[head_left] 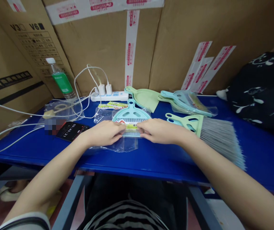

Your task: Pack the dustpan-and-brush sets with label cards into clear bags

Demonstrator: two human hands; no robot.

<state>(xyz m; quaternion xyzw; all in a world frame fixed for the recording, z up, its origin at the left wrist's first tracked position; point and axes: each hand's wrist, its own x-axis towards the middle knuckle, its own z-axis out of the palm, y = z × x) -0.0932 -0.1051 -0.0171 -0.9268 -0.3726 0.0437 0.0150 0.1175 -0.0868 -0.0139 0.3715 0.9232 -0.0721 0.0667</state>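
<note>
A light blue dustpan (129, 108) with a grey-bristled brush in it lies at the middle of the table, its handle pointing away from me. Across its lower part sits a printed label card (132, 125). My left hand (105, 132) is closed at the card's left end, and my right hand (162, 131) is closed at its right end, thumbs toward each other. The fingertips are partly hidden under the hands. Clear plastic bags (124, 145) lie beneath and around the dustpan.
Green dustpan (147, 98) and bagged blue set (187, 100) lie behind. Grey-bristled brushes (219, 137) lie right. On the left are a phone (71, 131), white cables, a power strip (117, 95), a bottle (62, 81) and label cards (113, 105). Cardboard (98, 48) walls the back.
</note>
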